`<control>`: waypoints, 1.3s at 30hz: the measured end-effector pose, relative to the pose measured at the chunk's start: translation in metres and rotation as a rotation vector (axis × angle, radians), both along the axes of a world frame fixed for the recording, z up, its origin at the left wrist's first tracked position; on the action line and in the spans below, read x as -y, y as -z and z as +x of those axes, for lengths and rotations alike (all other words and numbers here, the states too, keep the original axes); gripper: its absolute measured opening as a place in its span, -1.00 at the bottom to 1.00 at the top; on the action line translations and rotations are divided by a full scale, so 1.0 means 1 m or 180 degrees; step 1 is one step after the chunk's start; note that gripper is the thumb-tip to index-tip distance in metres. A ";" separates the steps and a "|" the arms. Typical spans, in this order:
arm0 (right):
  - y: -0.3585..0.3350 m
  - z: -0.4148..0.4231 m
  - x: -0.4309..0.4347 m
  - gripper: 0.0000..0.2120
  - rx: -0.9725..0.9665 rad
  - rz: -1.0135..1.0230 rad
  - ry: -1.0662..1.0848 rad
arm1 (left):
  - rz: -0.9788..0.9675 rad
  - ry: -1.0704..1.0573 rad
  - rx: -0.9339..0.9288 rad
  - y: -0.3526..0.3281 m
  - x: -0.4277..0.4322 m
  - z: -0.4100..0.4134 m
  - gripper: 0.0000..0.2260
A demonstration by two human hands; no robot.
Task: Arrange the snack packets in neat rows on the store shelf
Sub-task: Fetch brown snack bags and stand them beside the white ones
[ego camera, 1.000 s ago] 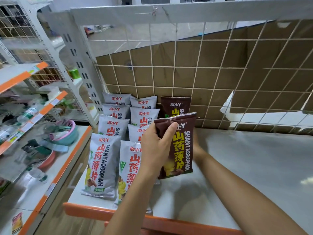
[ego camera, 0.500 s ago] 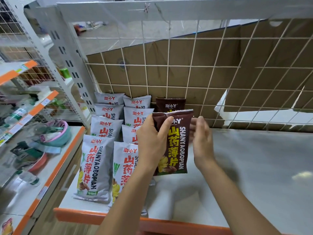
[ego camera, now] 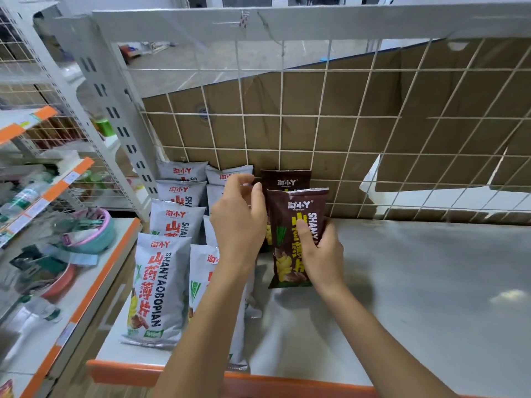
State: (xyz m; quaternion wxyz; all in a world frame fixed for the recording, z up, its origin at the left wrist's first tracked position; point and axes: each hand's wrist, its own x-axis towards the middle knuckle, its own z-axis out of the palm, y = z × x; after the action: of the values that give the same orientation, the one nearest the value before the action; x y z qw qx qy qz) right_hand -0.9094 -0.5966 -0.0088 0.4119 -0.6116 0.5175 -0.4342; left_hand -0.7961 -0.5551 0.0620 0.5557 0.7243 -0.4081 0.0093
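Brown shiny plastic snack packet [ego camera: 296,208] stands up tall, long side up-down, near front of white wire mesh back wall [ego camera: 316,133]. Right hand [ego camera: 321,254] pinches it, thumb on front. Left hand [ego camera: 238,222] beside left edge, fingers loosely curled; hold unclear.

Right hand [ego camera: 321,254] grips a brown packet [ego camera: 298,206] upright, thumb across its front. Second brown packet [ego camera: 283,179] stands at its 12 o'clock, against the wire grid [ego camera: 330,116]. Left hand [ego camera: 238,222], fingers curled, at its 9 o'clock, thumb along the packet edge; grasp undetermined. White packets [ego camera: 161,285] lie in two rows on the shelf [ego camera: 416,277], further toward 9 o'clock
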 end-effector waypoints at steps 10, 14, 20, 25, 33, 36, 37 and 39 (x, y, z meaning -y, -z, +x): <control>0.015 0.027 0.013 -0.59 -0.0493 0.0047 0.0404 | 0.0311 -0.0108 0.0532 0.019 -0.016 -0.004 -0.88; 0.016 0.034 0.015 -0.55 -0.0724 -0.0008 0.0548 | 0.0338 -0.0089 0.0626 0.023 -0.016 -0.004 -0.88; 0.017 0.037 0.015 -0.49 -0.0873 0.0026 0.0593 | 0.0487 -0.0076 0.0858 0.027 -0.015 -0.003 -0.89; 0.016 0.021 0.014 -0.49 -0.0651 0.0040 0.0576 | 0.0469 0.0019 0.1084 0.030 -0.012 -0.008 -0.89; 0.008 -0.084 -0.005 -0.74 -0.0989 -0.0376 0.0756 | 0.0418 0.0786 0.1360 0.043 0.004 -0.065 -0.88; 0.007 -0.139 -0.013 -0.74 -0.1398 -0.0664 0.0994 | 0.0643 0.0996 0.1453 0.056 0.013 -0.093 -0.84; 0.007 -0.157 -0.016 -0.71 -0.1529 -0.0747 0.1102 | 0.0712 0.1051 0.1470 0.060 0.015 -0.104 -0.81; 0.009 -0.196 -0.023 -0.63 -0.1763 -0.0854 0.1312 | 0.0848 0.1168 0.1400 0.067 0.017 -0.128 -0.78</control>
State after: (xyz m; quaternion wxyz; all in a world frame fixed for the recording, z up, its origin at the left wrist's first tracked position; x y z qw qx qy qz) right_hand -1.1055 -0.5740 -0.0179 0.0763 -0.6374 0.6601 -0.3901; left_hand -0.9241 -0.5721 -0.0047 0.3467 0.6856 -0.6400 0.0118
